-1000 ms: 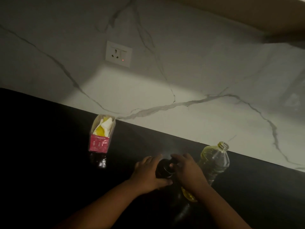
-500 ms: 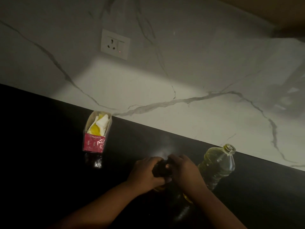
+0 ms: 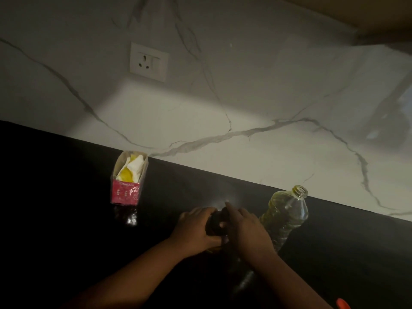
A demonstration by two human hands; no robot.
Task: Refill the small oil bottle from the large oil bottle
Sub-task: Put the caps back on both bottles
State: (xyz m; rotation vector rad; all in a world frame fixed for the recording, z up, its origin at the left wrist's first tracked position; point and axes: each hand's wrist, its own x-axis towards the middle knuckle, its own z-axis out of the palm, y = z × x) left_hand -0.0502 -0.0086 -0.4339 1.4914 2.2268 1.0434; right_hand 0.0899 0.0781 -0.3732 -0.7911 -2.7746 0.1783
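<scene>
On the black counter (image 3: pixel 66 219) stands the large clear oil bottle (image 3: pixel 286 217), uncapped, with yellow oil inside. Just left of it is the small oil bottle (image 3: pixel 215 221), of which only its dark top shows between my hands. My left hand (image 3: pixel 196 229) grips the small bottle from the left. My right hand (image 3: pixel 247 228) curls over its dark cap from the right, fingertips on the cap. The small bottle's body is hidden by my hands and the dim light.
A red and beige carton (image 3: pixel 128 178) with white and yellow packets stands at the left near the marble wall. A white wall socket (image 3: pixel 149 61) sits above it. A small orange object (image 3: pixel 343 304) shows at the bottom right edge.
My hands have closed in tighter around the small bottle's top, and my right fingers have shifted over the cap. The view has dropped slightly. The large bottle has stayed put.
</scene>
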